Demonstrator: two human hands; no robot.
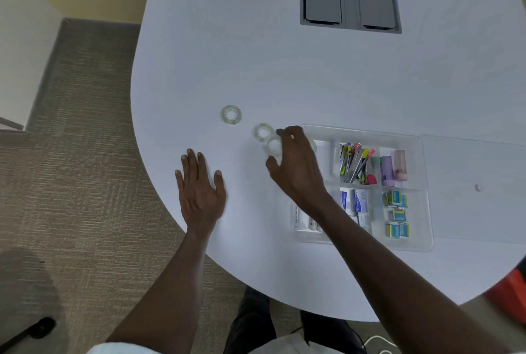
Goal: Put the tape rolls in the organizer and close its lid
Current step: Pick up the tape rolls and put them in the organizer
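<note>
The left hand (200,192) lies flat on the white table (284,69), fingers spread, holding nothing. Right of it, the right hand (296,165) curls its fingers around a clear tape roll (274,146) just left of the clear organizer (427,239), whose lid (478,160) lies open to the right. Box labels inside are too blurred to read. Farther left, two tape rolls (263,131) (231,114) lie on the table.

A single view is given, taken from a camera worn on the head and aimed steeply down and forward over the near rounded edge of the white desk (313,74). The desk is seen from close above (wide-angle, so its edges bow), with carpet (85,154) along its left edge and both forearms entering from the bottom of the frame.
</note>
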